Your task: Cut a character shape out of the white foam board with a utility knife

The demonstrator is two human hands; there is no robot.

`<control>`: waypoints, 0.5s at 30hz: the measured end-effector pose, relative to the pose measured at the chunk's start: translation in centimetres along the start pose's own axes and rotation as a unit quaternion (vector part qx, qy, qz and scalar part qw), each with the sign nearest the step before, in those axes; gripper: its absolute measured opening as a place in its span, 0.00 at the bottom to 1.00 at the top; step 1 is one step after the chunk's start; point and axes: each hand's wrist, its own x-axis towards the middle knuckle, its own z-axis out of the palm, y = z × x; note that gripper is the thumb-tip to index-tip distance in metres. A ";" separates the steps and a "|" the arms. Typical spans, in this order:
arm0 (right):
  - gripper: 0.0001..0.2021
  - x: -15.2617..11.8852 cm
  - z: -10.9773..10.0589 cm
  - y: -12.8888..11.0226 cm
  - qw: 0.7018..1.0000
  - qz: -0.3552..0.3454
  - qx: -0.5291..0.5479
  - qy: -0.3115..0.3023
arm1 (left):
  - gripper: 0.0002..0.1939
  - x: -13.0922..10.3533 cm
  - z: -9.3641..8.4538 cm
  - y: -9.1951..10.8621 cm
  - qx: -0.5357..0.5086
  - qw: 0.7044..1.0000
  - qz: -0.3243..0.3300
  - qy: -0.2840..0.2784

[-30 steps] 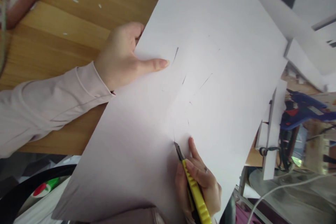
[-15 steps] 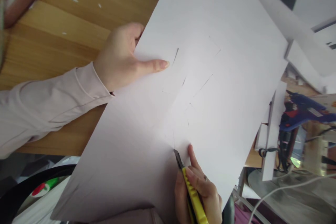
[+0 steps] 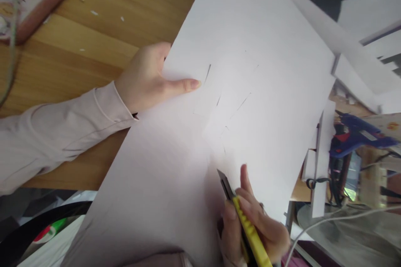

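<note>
A large white board (image 3: 175,167) lies tilted across the wooden table and toward my lap, with several short cut lines in its middle. My left hand (image 3: 153,77) grips its left edge, the thumb flat on top and the other fingers hidden underneath. In my right hand (image 3: 250,217) is a yellow utility knife (image 3: 250,229), its dark blade out and pointing up and to the left. The blade tip seems to be just above the board's surface; whether it touches I cannot tell.
On the right lie a blue glue gun (image 3: 360,133) and white board strips (image 3: 322,158). A pink-edged patterned case (image 3: 46,4) with a cable sits at the upper left. Small white scraps dot the wooden table (image 3: 103,37). A white cable (image 3: 341,219) crosses the lower right.
The knife has come away from the cut line at the lower middle and moved right with my right hand. My left hand keeps its hold; the view has shifted slightly.
</note>
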 end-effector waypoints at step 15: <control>0.13 2.0 1.1 1.2 0.999 -0.005 -0.028 -0.022 | 0.16 0.3 0.0 0.0 0.025 1.000 0.013 0.004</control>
